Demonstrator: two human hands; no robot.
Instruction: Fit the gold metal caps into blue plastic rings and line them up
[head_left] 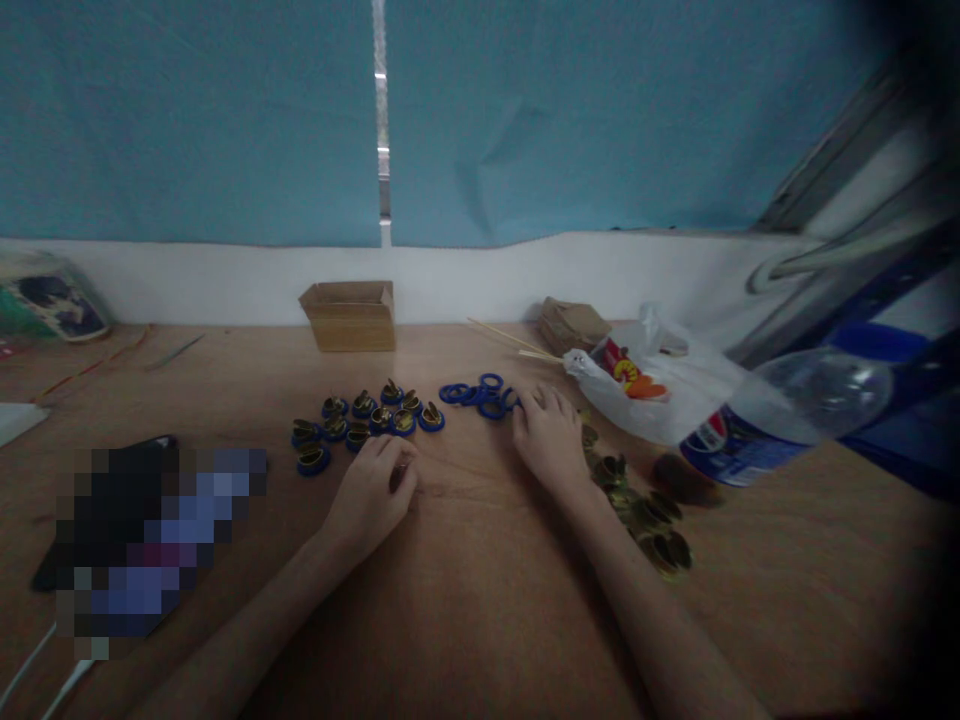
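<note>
1. Saw left hand (pixel 377 487) curled beside blue-gold pieces (pixel 403 423), left; couldn't tell contents.
2. Saw right hand (pixel 551 437) bent at blue rings (pixel 472 396), centre; couldn't tell grip.
3. Noted plastic bag (pixel 697 388), bottle (pixel 780 415) crowding gold pieces (pixel 670 550), right; carton (pixel 352 328) far.

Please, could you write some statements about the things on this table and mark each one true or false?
1. The right hand is next to the blue rings. True.
2. The cardboard box stands to the right of the Pepsi bottle. False: the cardboard box is to the left of the Pepsi bottle.
3. Loose gold-coloured pieces lie to the right of the right hand. True.
4. The left hand grips the bottle. False: the left hand is beside the blue-based pieces.
</note>
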